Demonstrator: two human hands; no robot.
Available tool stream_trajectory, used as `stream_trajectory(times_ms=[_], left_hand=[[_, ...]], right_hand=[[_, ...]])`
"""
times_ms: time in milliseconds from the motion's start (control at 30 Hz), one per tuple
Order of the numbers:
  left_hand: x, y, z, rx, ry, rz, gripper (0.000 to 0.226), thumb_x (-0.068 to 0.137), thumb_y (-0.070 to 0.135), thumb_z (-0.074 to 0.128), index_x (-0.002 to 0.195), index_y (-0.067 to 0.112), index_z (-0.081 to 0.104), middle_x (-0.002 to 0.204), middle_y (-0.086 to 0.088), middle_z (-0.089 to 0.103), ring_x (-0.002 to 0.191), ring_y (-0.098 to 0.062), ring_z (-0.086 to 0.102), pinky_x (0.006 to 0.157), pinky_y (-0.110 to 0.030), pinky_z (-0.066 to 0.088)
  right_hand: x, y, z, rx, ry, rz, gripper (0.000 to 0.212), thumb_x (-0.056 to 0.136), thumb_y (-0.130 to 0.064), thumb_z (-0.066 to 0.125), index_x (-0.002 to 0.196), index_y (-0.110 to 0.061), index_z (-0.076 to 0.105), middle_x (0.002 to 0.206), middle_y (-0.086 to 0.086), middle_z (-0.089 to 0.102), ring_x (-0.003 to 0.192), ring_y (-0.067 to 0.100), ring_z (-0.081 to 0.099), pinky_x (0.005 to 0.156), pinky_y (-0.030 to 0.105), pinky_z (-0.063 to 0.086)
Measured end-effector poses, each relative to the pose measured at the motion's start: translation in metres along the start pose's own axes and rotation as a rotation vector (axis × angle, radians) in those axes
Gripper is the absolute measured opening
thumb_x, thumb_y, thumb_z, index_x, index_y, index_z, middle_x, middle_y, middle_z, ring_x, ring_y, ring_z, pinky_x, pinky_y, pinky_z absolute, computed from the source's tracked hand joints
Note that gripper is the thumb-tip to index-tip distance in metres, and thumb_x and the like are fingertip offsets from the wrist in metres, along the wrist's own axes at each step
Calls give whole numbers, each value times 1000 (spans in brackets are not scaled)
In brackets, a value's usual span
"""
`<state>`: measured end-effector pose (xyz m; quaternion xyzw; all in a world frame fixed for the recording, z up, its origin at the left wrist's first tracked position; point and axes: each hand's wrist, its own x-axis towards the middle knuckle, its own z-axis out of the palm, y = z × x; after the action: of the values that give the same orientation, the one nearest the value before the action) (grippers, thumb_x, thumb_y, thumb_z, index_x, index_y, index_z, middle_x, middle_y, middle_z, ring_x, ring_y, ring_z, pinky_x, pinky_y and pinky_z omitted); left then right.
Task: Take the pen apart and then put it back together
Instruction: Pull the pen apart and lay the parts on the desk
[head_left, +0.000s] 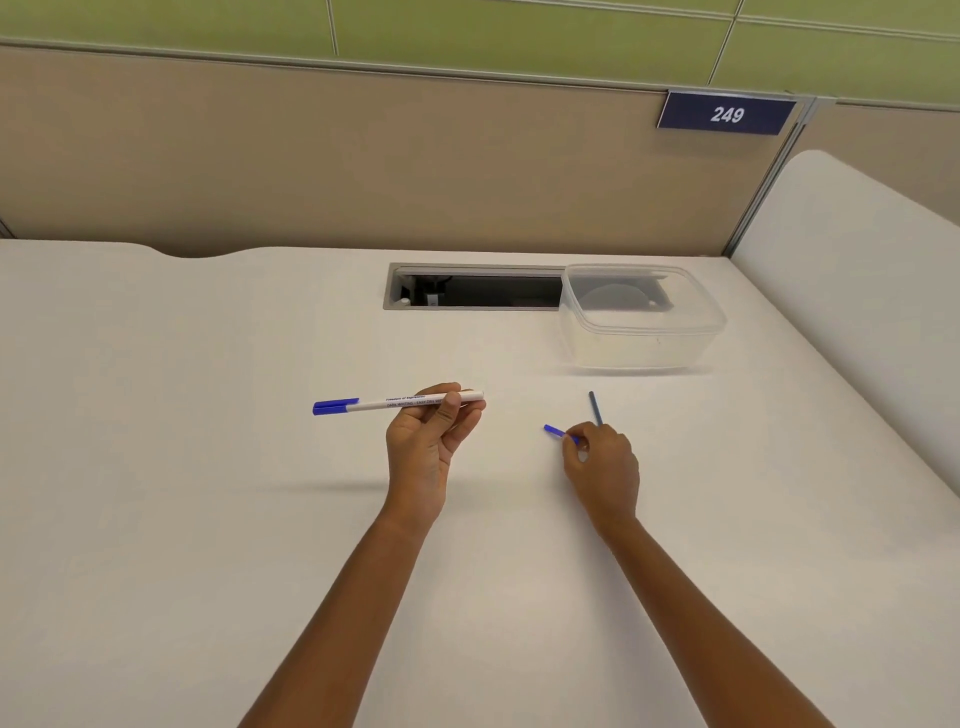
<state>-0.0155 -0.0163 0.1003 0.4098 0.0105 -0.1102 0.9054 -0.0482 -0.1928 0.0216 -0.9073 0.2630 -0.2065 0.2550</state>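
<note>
White, blue-capped pen barrel (384, 404) tight in left grip (423, 441); small blue piece (555, 431) tight in right grip (602, 467).

Left hand (421, 447) grips a white pen barrel (410, 402), held level above the white desk (208, 467), with its blue cap (335, 406) on the left end. Right hand (602, 467) pinches a small blue piece (556, 431); a thin dark refill (595, 408) projects from behind its fingers. A clear plastic container (639, 343) stands at the right end of the cable slot (478, 291).
</note>
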Motion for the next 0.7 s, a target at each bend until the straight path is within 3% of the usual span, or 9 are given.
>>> stream_trajectory(times_ms=[167, 433, 600, 700], left_hand=[[0, -4, -3, 9, 8, -17, 17, 89, -3, 45, 81, 5, 58, 62, 1, 72, 64, -9, 69, 62, -15, 55], [2, -9, -3, 10, 10, -30, 16, 89, -2, 46, 81, 5, 58, 62, 1, 72, 64, -10, 70, 62, -16, 56], [4, -12, -5, 15, 4, -46, 16, 89, -1, 46, 81, 6, 58, 63, 1, 72, 64, -11, 70, 62, -16, 56], [6, -13, -8, 55, -7, -78, 15, 89, 2, 46, 81, 6, 58, 62, 1, 72, 62, -12, 70, 60, -16, 56]], right_hand=[[-3, 4, 8, -155, 81, -108, 4, 74, -7, 65, 76, -10, 64, 70, 11, 64, 64, 34, 56, 56, 34, 37], [-1, 7, 11, -198, 86, -155, 8, 70, -7, 69, 76, -10, 64, 69, 10, 64, 61, 33, 56, 53, 34, 39], [0, 7, 10, -181, 70, -157, 7, 73, -9, 68, 80, -9, 65, 74, 12, 65, 67, 36, 58, 57, 36, 39], [2, 1, 4, -95, 5, -109, 12, 81, -14, 62, 92, -9, 65, 89, 11, 65, 83, 33, 57, 69, 39, 42]])
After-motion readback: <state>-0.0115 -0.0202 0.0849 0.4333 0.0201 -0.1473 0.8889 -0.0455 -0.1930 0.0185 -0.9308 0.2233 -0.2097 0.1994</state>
